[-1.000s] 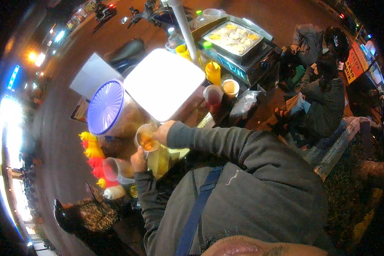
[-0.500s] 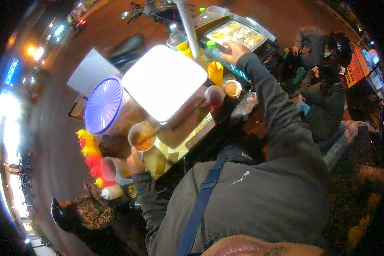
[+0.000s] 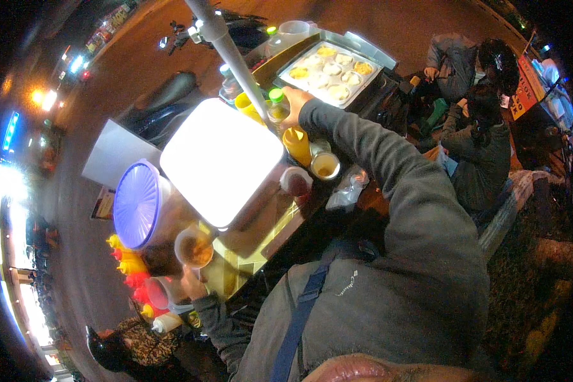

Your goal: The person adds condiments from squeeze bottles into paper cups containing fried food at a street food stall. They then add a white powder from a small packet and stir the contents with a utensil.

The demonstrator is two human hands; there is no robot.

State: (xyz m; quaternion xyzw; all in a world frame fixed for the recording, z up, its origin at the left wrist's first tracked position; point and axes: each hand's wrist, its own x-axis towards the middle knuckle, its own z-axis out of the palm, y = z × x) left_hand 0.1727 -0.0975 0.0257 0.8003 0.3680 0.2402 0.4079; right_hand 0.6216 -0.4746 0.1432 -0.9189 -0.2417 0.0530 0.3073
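My left hand (image 3: pixel 193 284) grips a clear plastic cup (image 3: pixel 186 244) with orange-brown contents. Its fingers close round the near side, above the lit counter. Out at the far side of the counter, my right hand (image 3: pixel 294 107) is closed round a clear bottle (image 3: pixel 277 113) with a green cap. Just nearer than that hand stands a yellow squeeze bottle (image 3: pixel 296 145). Beside this are a tub of pale brown contents (image 3: pixel 325 166) and a cup of dark red contents (image 3: pixel 296 181). To its right lies a metal pan (image 3: pixel 331 71) with several round moulds of white and yellow batter.
A bright white square lid (image 3: pixel 223 162) covers the middle of the counter, beside a container with a purple lid (image 3: pixel 137 204). Several red and yellow squeeze bottles (image 3: pixel 132 264) line the left edge. A grey pole (image 3: pixel 229 54) rises behind. Other people (image 3: pixel 480 140) sit at the right.
My right hand has gone from reaching beside the green-capped bottle to closing round it. My left hand still holds the cup. The whole view has shifted, with the counter lower and further left.
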